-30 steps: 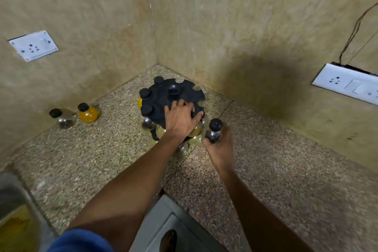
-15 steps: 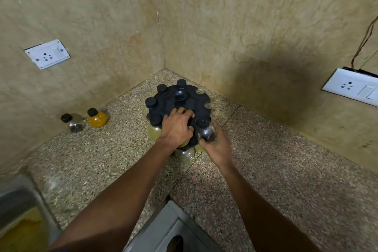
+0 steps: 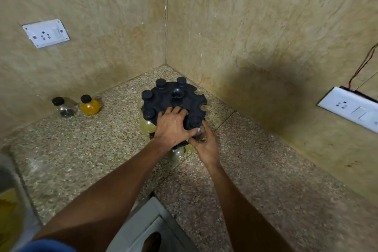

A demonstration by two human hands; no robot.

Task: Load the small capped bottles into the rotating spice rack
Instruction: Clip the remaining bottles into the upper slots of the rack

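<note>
Right in the middle of the frame: black round spice rack (image 3: 180, 98) on the speckled stone table (image 3: 266, 180), tucked into the corner of two tan walls. Left hand (image 3: 171, 127) flat on the near top of the rack, fingers (image 3: 176, 111) spread a little and pressing down. Right hand (image 3: 205, 143) just beside it, at the rack's near right edge, fingers curled round a small clear bottle (image 3: 199, 135) with a black cap (image 3: 194, 121); cap sitting at a slot in the rim. Four more black caps poking up on the left and far side of the rack. Open slots on the right side. Far off at middle left, against the wall: one clear bottle (image 3: 65, 106) and one yellow bottle (image 3: 90, 105), side by side. White wall sockets at upper left (image 3: 46, 32) and at right (image 3: 351, 108).
</note>
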